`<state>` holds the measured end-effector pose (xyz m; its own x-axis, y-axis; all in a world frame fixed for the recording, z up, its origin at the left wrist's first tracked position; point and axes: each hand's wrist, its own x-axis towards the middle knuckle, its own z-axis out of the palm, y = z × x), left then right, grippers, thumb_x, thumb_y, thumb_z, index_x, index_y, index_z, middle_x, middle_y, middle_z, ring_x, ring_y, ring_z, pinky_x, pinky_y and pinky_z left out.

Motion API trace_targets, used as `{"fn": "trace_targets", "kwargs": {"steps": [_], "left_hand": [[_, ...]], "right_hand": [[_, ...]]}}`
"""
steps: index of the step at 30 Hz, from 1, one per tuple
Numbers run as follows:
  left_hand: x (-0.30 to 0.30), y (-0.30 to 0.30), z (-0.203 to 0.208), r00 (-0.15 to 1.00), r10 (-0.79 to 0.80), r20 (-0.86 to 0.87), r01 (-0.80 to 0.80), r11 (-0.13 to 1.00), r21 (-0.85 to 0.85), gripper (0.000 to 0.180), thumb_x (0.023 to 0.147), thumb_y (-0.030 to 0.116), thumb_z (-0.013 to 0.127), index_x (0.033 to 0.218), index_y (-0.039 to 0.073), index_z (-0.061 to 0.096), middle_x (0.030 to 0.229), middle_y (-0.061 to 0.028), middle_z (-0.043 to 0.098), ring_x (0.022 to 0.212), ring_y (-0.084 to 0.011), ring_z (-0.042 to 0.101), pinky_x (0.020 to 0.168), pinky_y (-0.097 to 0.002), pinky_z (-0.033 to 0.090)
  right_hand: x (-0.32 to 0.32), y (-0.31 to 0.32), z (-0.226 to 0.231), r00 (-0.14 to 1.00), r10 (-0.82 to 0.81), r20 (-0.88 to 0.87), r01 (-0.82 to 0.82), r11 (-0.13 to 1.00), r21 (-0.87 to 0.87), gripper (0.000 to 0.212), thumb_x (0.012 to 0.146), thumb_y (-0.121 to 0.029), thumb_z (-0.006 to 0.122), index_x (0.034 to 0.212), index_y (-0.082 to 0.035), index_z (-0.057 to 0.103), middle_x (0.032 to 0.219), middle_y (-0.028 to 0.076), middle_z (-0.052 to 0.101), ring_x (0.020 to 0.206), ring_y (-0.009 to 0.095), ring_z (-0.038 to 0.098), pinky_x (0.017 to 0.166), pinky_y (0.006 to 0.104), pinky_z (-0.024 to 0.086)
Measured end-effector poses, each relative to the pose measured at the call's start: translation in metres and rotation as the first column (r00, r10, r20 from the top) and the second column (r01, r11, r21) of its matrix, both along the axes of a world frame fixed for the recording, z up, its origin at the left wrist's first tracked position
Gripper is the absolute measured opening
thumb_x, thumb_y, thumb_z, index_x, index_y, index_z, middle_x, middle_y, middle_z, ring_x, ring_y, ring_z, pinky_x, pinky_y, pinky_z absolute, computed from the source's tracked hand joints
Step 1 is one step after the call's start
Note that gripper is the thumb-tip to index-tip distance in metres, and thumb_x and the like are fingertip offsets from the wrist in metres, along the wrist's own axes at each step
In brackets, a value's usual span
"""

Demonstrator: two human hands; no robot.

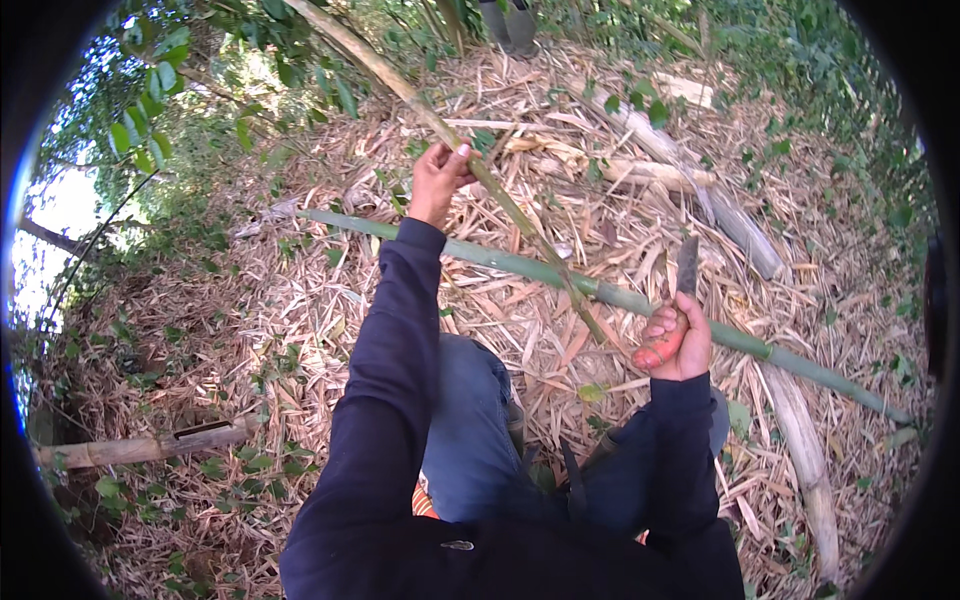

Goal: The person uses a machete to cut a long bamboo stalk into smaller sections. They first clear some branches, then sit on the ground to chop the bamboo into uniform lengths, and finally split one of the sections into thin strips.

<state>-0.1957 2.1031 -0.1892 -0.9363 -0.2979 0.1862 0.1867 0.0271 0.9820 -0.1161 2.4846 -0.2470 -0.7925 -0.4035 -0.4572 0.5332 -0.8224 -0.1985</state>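
My left hand [440, 184] is closed around a thin bamboo stem [510, 207], which slants from the upper left down toward the ground in front of my knees. In my right hand [686, 345] is a knife [687, 262], gripped by its red-orange handle with the dark blade pointing up and away from me. A thicker green bamboo pole [505, 262] lies across the ground before me, running from left to lower right. The thin stem crosses over it, its lower end between the pole and my legs. The blade stands beside the pole, apart from the thin stem.
Dry bamboo leaves [300, 330] cover the ground. Weathered logs lie at the upper right [735, 225] and lower right [805, 460], and a cut bamboo piece [140, 450] at the lower left. A person's boots [512, 30] stand at the far edge. Green foliage [150, 110] hangs at the upper left.
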Motion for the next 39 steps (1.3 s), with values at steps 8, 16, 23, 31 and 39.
{"fn": "trace_targets", "kwargs": {"steps": [8,16,23,31,39], "left_hand": [[0.01,0.013,0.015,0.997,-0.079,0.02,0.08,0.994,-0.078,0.033,0.093,0.018,0.055,0.119,-0.002,0.051,0.101,-0.0146,0.065,0.089,-0.0214,0.066,0.077,-0.0333,0.056],[0.013,0.026,0.031,0.991,-0.125,0.047,0.129,0.987,-0.093,0.036,0.095,0.019,0.051,0.125,-0.001,0.046,0.109,-0.0162,0.062,0.097,-0.0248,0.064,0.081,-0.0342,0.054],[0.012,0.036,0.025,0.995,-0.099,0.01,0.1,0.993,-0.069,0.033,0.095,0.02,0.051,0.123,0.002,0.047,0.107,-0.0137,0.062,0.096,-0.0228,0.064,0.08,-0.0333,0.055],[0.004,0.052,0.03,0.992,-0.122,0.011,0.123,0.988,-0.092,0.032,0.097,0.02,0.048,0.123,0.002,0.046,0.106,-0.0125,0.062,0.095,-0.0206,0.064,0.079,-0.0321,0.055],[0.002,0.064,0.035,0.992,-0.127,0.011,0.128,0.988,-0.092,0.033,0.097,0.021,0.048,0.124,0.004,0.048,0.105,-0.0104,0.063,0.091,-0.0175,0.064,0.077,-0.0297,0.053]], "right_hand": [[0.004,0.002,0.004,1.0,-0.021,0.015,0.022,0.998,-0.055,0.016,0.086,-0.019,0.059,0.083,-0.008,0.048,0.068,-0.001,0.047,0.056,0.008,0.046,0.053,0.0253,0.042],[0.002,0.003,0.01,0.998,-0.05,0.032,0.051,0.999,-0.017,0.015,0.086,-0.019,0.058,0.084,-0.009,0.048,0.068,-0.002,0.047,0.057,0.008,0.046,0.054,0.0252,0.042],[0.003,0.001,0.005,0.997,-0.064,0.052,0.066,0.997,-0.033,0.014,0.087,-0.019,0.056,0.082,-0.008,0.048,0.068,-0.002,0.047,0.058,0.008,0.045,0.054,0.025,0.042],[0.004,0.002,0.003,0.999,-0.046,0.028,0.048,0.997,-0.061,0.016,0.086,-0.02,0.057,0.082,-0.007,0.048,0.067,-0.002,0.047,0.058,0.008,0.047,0.054,0.0249,0.043],[0.009,0.003,0.01,0.997,-0.061,0.043,0.063,0.997,-0.046,0.016,0.086,-0.019,0.057,0.082,-0.006,0.048,0.067,-0.002,0.047,0.057,0.008,0.046,0.054,0.0245,0.043]]}}
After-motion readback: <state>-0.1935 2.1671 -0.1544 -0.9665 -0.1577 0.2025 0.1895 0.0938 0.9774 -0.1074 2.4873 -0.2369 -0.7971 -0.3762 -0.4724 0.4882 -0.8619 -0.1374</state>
